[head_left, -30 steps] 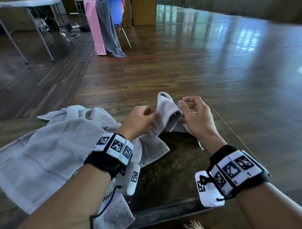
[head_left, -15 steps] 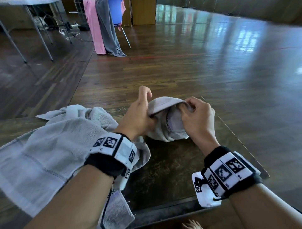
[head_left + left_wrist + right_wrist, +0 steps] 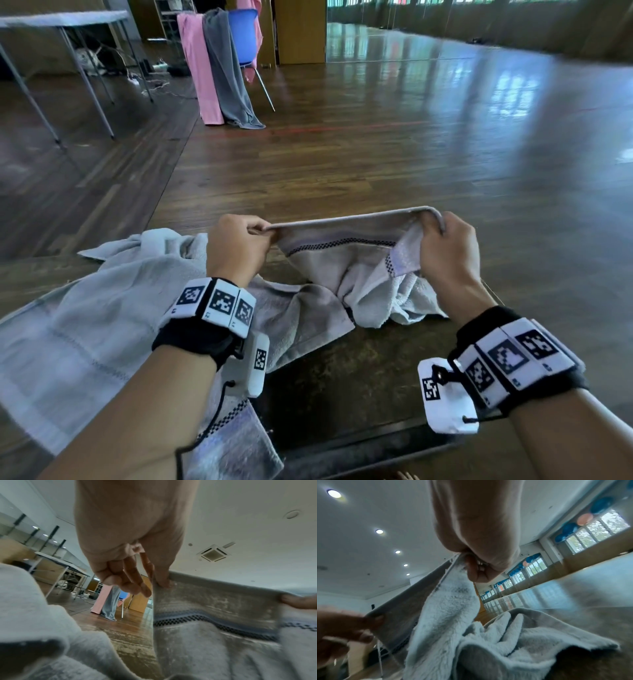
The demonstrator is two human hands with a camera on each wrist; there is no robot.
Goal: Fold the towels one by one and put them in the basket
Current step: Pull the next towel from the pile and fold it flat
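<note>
A small grey towel (image 3: 346,260) with a dark checked band hangs stretched between my two hands above the dark table (image 3: 359,370). My left hand (image 3: 239,246) pinches its top edge at the left corner, and my right hand (image 3: 445,246) grips the right corner with some bunched cloth. The towel's lower part rests crumpled on the table. In the left wrist view the left hand (image 3: 159,580) pinches the towel (image 3: 214,615) edge between thumb and finger. The right wrist view shows the right hand (image 3: 476,568) clutching the towel (image 3: 447,612). No basket is in view.
A larger pale grey towel (image 3: 85,325) lies spread on the table's left side, under my left forearm. Beyond the table is wooden floor; a blue chair (image 3: 245,34) draped with pink and grey cloths and a folding table (image 3: 65,20) stand far back left.
My hands have moved apart, pulling the small towel's top edge taut between them; earlier they were close together working on the bunched towel.
</note>
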